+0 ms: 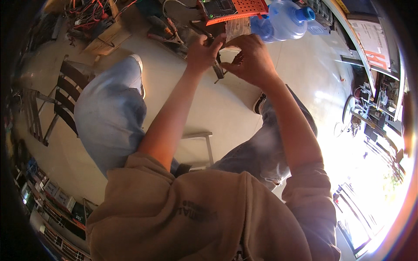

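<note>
The left hand [202, 55] is closed around a dark bar [218, 69], with the thumb pressing along its upper part; the bar is tilted, and its lower end comes out between the two hands, toward the body. The right hand [252, 60] is just beside it, on the other side of the bar; its fingers are bent and its thumb points to the bar, but I cannot tell if it grips something or only touches.

Just beyond the hands there is an orange case [244, 8] with many small holes in its side; a piece of greyish board [238, 27] is between this case and the right hand; beyond the right hand and a little to its right is a transparent blue bottle [283, 24], with its neck pointing away to the right.

Near the left hand, on its left side, lies a clamp [175, 37] with reddish parts; farther to the left is a wooden box [106, 39], with a tangle of red and dark wires [93, 13] beyond it; well apart from the left hand, to the left and nearer to the body, stands a dark slatted chair [69, 89]; below both hands extends the pale floor [170, 91].
</note>
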{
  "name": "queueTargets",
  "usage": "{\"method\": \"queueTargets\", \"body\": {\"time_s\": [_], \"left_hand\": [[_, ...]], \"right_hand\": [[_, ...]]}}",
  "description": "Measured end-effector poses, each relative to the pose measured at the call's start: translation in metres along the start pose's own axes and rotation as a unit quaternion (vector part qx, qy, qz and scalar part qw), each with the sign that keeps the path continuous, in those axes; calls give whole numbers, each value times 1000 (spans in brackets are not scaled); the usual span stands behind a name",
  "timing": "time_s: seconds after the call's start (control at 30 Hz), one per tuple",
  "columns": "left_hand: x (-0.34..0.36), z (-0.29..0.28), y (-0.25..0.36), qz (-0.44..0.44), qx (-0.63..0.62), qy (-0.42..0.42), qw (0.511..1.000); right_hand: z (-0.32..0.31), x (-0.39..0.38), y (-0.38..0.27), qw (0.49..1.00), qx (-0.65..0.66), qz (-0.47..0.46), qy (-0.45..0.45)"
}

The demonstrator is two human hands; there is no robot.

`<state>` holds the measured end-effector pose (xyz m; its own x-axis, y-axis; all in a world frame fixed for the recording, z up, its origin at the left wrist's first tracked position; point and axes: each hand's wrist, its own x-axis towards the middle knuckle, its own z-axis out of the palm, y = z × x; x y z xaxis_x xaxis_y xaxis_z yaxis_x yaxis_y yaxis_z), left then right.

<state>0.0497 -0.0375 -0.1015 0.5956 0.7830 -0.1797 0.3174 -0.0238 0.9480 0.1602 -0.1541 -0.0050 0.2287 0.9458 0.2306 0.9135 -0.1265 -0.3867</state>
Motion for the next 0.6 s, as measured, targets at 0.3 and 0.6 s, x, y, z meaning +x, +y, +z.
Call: {"method": "queueTargets", "body": {"time_s": [0.3,0.6], "left_hand": [[7,-16,22,-49,-34,-78,995],[79,-133,-100,-16,-95,356,930]], "right_hand": [[35,33,-15,942,47,210,-256],[60,31,30,964,175,189,-63]]}}
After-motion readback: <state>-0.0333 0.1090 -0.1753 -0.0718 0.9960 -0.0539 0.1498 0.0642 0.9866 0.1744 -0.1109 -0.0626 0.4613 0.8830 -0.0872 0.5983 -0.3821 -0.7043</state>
